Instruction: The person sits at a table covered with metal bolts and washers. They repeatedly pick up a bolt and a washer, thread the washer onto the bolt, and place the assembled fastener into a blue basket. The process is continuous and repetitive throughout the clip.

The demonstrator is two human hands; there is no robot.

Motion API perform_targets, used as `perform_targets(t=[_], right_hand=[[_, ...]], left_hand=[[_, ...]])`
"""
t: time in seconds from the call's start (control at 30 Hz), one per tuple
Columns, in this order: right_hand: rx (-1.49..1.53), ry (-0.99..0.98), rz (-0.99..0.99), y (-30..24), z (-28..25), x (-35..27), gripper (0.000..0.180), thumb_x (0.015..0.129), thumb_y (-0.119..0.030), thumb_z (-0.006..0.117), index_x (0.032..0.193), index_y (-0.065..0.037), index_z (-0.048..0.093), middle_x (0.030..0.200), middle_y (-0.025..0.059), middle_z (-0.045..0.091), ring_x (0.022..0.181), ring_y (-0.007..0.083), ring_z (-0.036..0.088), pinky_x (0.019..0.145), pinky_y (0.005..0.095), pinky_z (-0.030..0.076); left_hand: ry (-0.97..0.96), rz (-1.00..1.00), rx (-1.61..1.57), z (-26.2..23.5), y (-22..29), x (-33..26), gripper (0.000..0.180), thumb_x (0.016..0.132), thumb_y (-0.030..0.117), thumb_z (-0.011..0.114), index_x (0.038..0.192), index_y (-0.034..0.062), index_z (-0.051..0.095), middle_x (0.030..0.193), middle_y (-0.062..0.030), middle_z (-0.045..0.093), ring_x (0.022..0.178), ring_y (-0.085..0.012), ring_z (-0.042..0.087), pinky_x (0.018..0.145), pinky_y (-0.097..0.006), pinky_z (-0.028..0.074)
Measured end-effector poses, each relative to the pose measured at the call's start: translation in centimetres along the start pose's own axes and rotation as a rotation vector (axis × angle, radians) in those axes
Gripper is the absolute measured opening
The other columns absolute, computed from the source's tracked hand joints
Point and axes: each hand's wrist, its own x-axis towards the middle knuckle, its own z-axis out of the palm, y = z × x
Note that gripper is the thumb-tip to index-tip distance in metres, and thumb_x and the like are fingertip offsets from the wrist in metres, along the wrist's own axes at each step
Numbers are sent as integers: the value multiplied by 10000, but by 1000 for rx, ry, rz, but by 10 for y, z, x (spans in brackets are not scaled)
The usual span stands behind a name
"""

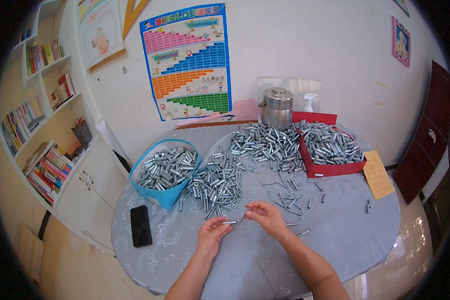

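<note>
You're facing a white wall (295, 45) with a colourful chart poster (187, 60) far ahead; a bookshelf (35, 100) runs along your left, a dark red cabinet (430, 135) stands right, beige floor (75, 270) shows below.

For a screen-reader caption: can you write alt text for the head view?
A person's left hand and right hand pinch small metal sleeves over a round grey table heaped with them, between a blue bag and a red box, both full; a black phone lies left.
</note>
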Motion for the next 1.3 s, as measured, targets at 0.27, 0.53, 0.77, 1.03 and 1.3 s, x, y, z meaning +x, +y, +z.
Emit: perform_targets(t=[0.27,0.53,0.77,1.03,1.3], right_hand=[[26,61,-67,8,6,-2,253,787,-28,588,1030,7,529,879,52,579,799,102,557,715,214,447],[-415,59,-159,-5,15,-6,155,757,-108,629,892,-35,612,859,46,615,774,131,576,698,256,453],[-805,-172,-402,-11,15,-8,169,756,-126,607,900,-41,622,858,108,608,770,240,578,704,295,450],[-1041,194,-377,14,-30,6,163,750,-128,584,888,-50,624,883,115,597,837,265,548,742,345,429],[-1329,101,-394,31,-21,9,195,701,-182,618,872,-89,619,924,68,565,918,254,495,796,367,384]], left_hand=[[-15,101,233,8,-4,-6,222,679,-60,649,881,-12,570,838,-88,602,758,-132,579,710,-246,494],[-25,290,643,16,-8,-11,273,663,-9,687,915,28,589,803,-26,599,734,-84,561,662,-222,477],[-13,320,754,19,-10,-14,276,676,-17,668,936,30,591,783,-16,584,728,-78,548,649,-220,469],[72,384,527,8,-7,-4,364,706,-30,637,1056,44,570,831,-18,573,748,-76,541,668,-209,471],[153,311,462,8,-6,-4,300,713,-18,639,1007,2,579,809,-24,582,731,-70,539,647,-191,451]])
